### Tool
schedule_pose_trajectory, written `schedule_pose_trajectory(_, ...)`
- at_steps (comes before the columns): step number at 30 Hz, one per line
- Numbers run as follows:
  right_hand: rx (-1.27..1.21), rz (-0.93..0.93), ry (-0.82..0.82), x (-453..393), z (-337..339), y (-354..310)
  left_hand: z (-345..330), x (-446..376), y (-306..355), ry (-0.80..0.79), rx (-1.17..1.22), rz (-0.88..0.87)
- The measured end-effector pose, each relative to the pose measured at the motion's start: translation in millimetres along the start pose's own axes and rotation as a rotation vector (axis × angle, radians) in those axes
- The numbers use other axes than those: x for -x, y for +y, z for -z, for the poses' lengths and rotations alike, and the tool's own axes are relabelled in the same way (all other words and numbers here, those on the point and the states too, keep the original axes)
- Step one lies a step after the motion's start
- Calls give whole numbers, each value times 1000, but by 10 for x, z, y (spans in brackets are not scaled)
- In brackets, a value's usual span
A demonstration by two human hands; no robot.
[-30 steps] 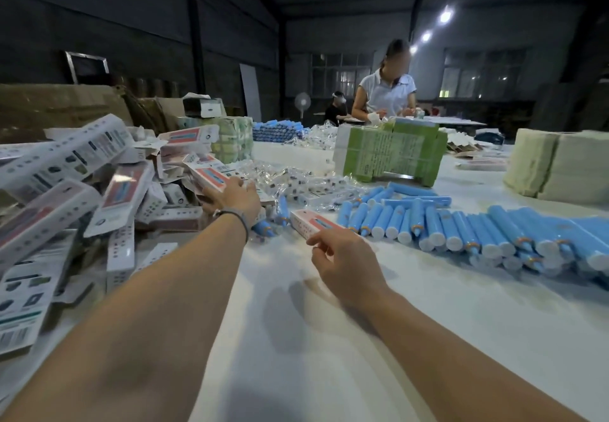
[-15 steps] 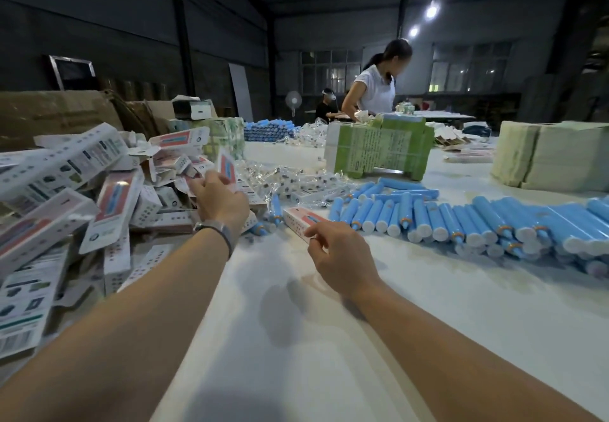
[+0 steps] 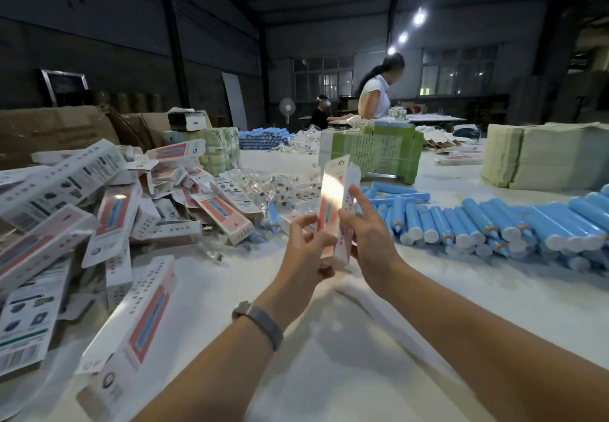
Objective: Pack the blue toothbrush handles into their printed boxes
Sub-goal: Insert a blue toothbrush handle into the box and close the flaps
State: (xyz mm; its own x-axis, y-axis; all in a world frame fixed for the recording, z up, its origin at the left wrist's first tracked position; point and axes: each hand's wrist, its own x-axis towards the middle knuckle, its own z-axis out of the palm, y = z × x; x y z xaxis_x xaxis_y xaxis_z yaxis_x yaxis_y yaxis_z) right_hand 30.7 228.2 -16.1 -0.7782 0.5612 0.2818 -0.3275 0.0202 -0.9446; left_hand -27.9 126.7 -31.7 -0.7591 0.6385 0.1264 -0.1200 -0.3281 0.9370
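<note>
A: So, from the head camera, what do the hands have?

B: Both meet on one printed box [image 3: 333, 210], held upright above the white table [image 3: 362, 339]. The left hand [image 3: 306, 253] pinches its lower part, fingers curled round the near edge. The right hand [image 3: 369, 237] holds the other side with its thumb, while the index finger stands straight up along the box's side panel.

A: Is the box shut at the top?

B: The top flap stands up, and glare from a lamp washes out the upper front, so I cannot tell whether anything is inside.

A: Where are the blue toothbrush handles [image 3: 494, 224]?

B: They lie in a long row on the table to the right of the hands, side by side and partly stacked, white ends toward the camera. None is in either hand.

A: And on the left?

B: A loose pile of boxes [image 3: 108, 204] in the same print, some lying flat, some leaning on one another. One long box [image 3: 138, 319] lies nearest the camera, beside the left forearm, which wears a grey wristband [image 3: 258, 322].

A: Anything further back?

B: A green bundle of papers [image 3: 375, 154] behind the held box, a pale stack [image 3: 540, 158] at far right, clear plastic bags [image 3: 290, 187] between pile and row, and a person in a white top [image 3: 375, 95] standing at the far end
</note>
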Motion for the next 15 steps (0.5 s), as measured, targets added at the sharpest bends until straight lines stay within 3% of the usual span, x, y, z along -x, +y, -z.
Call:
schedule_pose_trajectory(4, -44, -28, -21, 126, 195, -14, 23, 54, -89, -122, -369, -189)
schedule_pose_trajectory(7, -39, 18, -70, 196, 275, -34, 31, 38, -149, -233, -346, -192)
schedule_pose_trajectory(10, 191, 140, -114, 239, 289, -10, 48, 5, -192, -325, -214, -165)
schedule_pose_trajectory(13, 372, 269, -137, 210, 333, 65, 65, -31, -183, -160, -132, -198)
schedule_pose_trajectory(15, 526, 381, -8, 122, 455, 102, 92, -56, -183, -21, -196, -262)
